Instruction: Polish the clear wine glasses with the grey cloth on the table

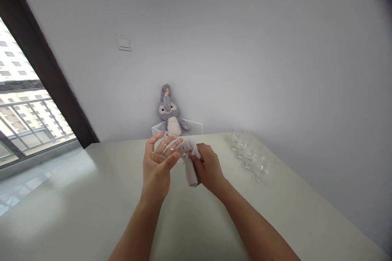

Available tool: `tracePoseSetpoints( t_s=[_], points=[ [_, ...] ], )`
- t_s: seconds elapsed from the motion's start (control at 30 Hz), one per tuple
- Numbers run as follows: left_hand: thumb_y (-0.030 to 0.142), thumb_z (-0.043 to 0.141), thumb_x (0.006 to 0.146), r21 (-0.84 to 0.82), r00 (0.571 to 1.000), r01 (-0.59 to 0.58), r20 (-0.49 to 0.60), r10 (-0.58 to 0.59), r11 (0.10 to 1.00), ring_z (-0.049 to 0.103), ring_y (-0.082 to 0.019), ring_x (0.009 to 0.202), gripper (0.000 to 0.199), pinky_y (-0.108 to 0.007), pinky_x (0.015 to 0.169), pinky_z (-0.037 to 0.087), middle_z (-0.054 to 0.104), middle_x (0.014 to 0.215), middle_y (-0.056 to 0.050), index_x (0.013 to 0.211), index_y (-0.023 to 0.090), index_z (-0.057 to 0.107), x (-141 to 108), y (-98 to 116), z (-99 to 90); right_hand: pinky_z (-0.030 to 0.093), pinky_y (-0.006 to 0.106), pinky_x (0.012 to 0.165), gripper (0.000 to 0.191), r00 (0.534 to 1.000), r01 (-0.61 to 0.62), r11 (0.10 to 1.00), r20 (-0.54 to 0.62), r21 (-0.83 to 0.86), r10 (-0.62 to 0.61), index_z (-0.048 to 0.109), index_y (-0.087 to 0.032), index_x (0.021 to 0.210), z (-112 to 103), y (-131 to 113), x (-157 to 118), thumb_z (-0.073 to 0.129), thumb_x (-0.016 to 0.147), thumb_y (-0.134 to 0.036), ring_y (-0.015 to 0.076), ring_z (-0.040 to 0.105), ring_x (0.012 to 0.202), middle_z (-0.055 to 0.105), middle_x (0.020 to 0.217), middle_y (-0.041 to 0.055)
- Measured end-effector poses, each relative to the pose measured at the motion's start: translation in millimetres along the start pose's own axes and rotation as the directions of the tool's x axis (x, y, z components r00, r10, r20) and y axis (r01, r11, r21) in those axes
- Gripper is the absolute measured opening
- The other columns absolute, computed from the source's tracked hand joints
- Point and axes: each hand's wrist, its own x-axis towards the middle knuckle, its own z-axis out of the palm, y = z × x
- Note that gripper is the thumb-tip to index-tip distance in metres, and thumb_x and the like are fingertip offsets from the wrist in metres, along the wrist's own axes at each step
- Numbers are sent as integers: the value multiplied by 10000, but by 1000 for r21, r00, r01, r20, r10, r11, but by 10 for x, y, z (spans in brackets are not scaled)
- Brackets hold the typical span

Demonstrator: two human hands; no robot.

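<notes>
My left hand (159,163) is wrapped around the bowl of a clear stemmed glass (168,147), held tilted on its side above the table. The glass's far end points right, toward my other hand. A light grey cloth (191,167) is bunched in my right hand (208,167), its fingers closed around it. The cloth meets the right end of the glass, where the stem or foot is covered from sight. Part of the cloth hangs down below my right fingers.
Several clear stemmed glasses (250,153) stand in a row along the table's right side. The pale table (92,195) reaches the wall. A grey plush toy (173,124) sits at the far edge in a white perforated basket (196,128). A window with a railing is at left.
</notes>
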Motion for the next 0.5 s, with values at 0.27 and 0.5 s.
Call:
tracePoseSetpoints(
  t_s=[0.27, 0.5],
  points=[
    [219, 614, 736, -17, 985, -156, -83, 154, 988, 512, -249, 1090, 448, -446, 922, 404, 506, 1167, -87, 1111, 265, 374, -3, 16, -5, 357, 250, 565, 234, 856, -314, 805, -215, 504, 469, 520, -199, 826, -276, 191, 101, 435, 815, -417, 133, 437, 598, 494, 664, -10],
    [220, 631, 717, 57, 938, -319, -126, 323, 946, 476, -260, 1125, 514, -439, 908, 422, 457, 1185, -66, 1121, 311, 326, -158, -12, 152, 389, 244, 568, 344, 914, -361, 464, 209, 809, 348, 518, -184, 932, 11, -14, 15, 512, 754, -478, 132, 471, 629, 541, 762, 10]
  ],
)
